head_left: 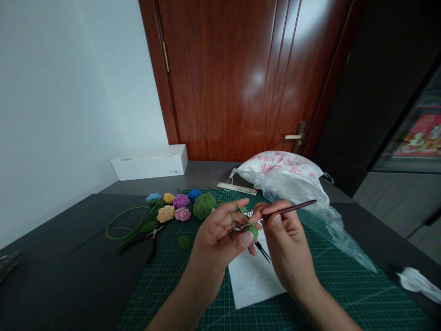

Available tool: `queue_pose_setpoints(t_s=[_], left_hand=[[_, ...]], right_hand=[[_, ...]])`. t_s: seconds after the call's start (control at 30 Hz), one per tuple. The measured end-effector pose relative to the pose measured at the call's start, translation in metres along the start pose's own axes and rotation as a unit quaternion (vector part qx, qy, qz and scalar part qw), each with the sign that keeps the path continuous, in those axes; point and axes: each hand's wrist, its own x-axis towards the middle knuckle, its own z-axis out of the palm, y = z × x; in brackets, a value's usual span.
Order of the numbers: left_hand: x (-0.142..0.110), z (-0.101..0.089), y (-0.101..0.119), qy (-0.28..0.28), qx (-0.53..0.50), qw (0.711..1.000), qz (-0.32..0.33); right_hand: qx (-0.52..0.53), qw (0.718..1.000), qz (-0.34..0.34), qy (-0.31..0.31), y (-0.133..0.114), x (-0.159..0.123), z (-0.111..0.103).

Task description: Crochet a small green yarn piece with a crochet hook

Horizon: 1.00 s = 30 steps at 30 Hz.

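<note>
My left hand [222, 232] pinches a small green crochet piece [253, 231] between thumb and fingers, with green yarn looped over its raised index finger. In my right hand [284, 234] is a crochet hook [292, 208] with a dark handle, held like a pen. Its metal tip reaches the green piece. A ball of green yarn [204, 206] sits just behind my left hand. Below the hands lies a white sheet of paper [253, 280], with dark slim prongs of a tool [263, 252] over it, partly hidden by my hands.
Crocheted flowers [166, 213] on green stems lie left on the green cutting mat [165, 285], beside pliers [153, 234] and a crocheted leaf [183, 242]. A white box [149, 163] stands against the wall. Behind my right hand are a ruler [237, 188] and a stuffed plastic bag [289, 168].
</note>
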Motion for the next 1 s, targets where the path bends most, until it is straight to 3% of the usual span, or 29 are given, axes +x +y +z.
queue_pose_setpoints(t_s=[0.33, 0.6, 1.0], left_hand=[[0.002, -0.002, -0.001, 0.011, 0.019, 1.0, 0.02], [0.002, -0.003, 0.0, 0.014, 0.017, 1.0, 0.012], [0.001, -0.002, 0.001, 0.029, 0.024, 0.999, 0.013]], right_hand=[[-0.053, 0.998, -0.021, 0.02, -0.002, 0.001, -0.003], [-0.01, 1.0, 0.01, -0.005, -0.004, 0.002, -0.006], [-0.077, 0.995, -0.047, -0.047, -0.014, 0.01, -0.01]])
